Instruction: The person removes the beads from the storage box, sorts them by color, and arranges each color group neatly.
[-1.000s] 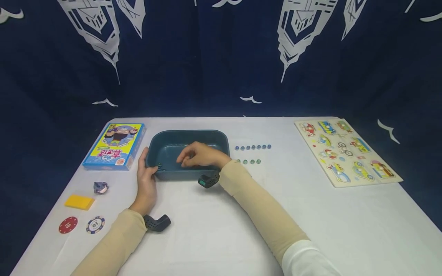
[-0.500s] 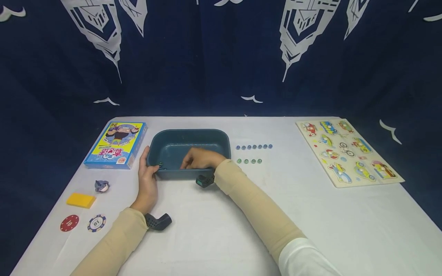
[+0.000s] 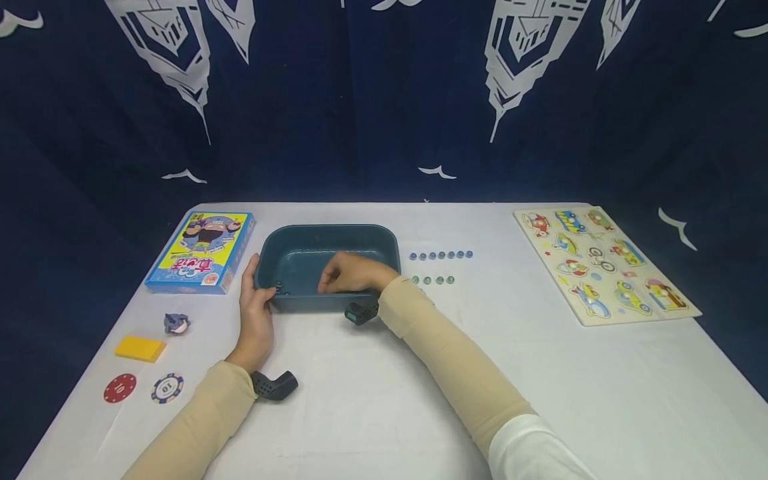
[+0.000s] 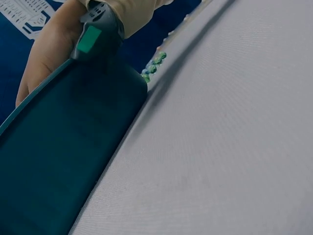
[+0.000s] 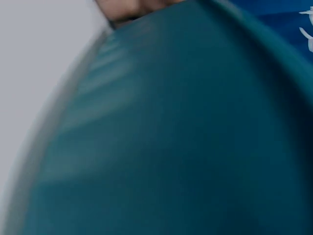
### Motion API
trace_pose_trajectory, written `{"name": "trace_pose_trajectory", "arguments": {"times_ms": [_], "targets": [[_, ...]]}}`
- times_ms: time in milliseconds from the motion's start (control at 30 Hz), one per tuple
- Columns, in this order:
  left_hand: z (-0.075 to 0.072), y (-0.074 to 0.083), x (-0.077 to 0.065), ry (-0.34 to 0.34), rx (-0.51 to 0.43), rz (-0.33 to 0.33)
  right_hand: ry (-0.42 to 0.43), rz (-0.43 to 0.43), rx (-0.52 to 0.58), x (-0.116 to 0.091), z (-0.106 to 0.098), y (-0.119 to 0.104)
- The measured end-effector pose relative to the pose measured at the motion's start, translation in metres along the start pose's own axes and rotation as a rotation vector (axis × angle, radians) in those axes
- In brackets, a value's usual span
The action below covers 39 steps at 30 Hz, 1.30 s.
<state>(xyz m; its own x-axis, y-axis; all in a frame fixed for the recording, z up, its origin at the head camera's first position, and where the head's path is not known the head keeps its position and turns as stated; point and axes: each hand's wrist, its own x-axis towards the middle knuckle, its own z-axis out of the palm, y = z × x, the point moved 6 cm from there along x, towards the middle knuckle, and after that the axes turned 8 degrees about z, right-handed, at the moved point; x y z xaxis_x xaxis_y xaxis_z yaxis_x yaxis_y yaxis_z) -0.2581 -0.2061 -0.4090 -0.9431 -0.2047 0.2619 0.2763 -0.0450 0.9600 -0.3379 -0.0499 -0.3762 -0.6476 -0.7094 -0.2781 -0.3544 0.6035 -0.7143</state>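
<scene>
Thumb at the rim, a person's left hand [image 3: 257, 323] grips the left end of a teal tray [image 3: 300, 263] on a white-covered table [image 3: 372, 400], while the right hand [image 3: 354, 272] dips inside, fingers bent down and drawn together; from where I stand, I cannot tell whether they pinch anything. Small dark beads [image 3: 279, 287] lie in the tray's near left corner. Just right of the tray, seven blue beads [image 3: 441, 255] form a far row, four green beads [image 3: 440, 280] a nearer one.
</scene>
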Motion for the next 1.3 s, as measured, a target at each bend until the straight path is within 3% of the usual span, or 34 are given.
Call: {"name": "trace_pose_trajectory", "arguments": {"times_ms": [267,467,867,1133,1300], "targets": [[-0.001,0.0,0.001,0.001,0.017,-0.001,-0.025,-0.104,0.407,-0.029,-0.019,0.009],[0.0,-0.001,0.001,0.005,0.008,0.0,0.037,-0.121,0.516,-0.06,-0.034,0.023],[0.0,0.0,-0.001,0.01,-0.017,-0.016,0.385,-0.089,0.557,-0.124,-0.063,0.083],[-0.001,0.0,-0.003,0.016,-0.011,-0.024,0.559,-0.017,0.542,-0.156,-0.071,0.132],[0.0,0.0,-0.003,0.017,-0.008,-0.022,0.642,0.078,0.467,-0.173,-0.076,0.16]]}}
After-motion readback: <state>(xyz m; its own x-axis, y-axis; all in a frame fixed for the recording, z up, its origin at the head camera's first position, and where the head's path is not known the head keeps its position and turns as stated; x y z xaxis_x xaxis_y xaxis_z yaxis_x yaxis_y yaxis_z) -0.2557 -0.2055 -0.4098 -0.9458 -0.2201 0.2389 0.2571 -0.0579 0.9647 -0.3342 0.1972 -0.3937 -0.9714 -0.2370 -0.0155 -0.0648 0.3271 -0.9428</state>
